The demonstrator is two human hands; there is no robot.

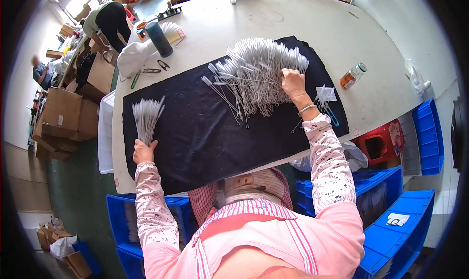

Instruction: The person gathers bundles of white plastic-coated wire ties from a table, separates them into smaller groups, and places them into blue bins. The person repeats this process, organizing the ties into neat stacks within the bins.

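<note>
So the person is working over a black cloth [195,137] spread on a white table [303,20], sorting thin wire brushes with white bristle tips. The left hand [143,152] is closed around a small fanned bunch of brushes [146,115], gripping it by the wire stems near the cloth's left edge, tips pointing away. The right hand [293,82] is resting on top of the big loose pile of brushes [254,73] in the middle of the cloth, fingers curled into it; can't really tell if it's pinching any yet or just raking. If I were doing this, I'd say the trick is pulling only a few stems at a time so the tangled wires aren't dragging the whole heap along, and keeping the bristle ends all facing one way so the bunch in the left hand is staying even. Worth watching the scissors [155,68] and the amber bottle [352,75] off the cloth, well clear for now.
</note>
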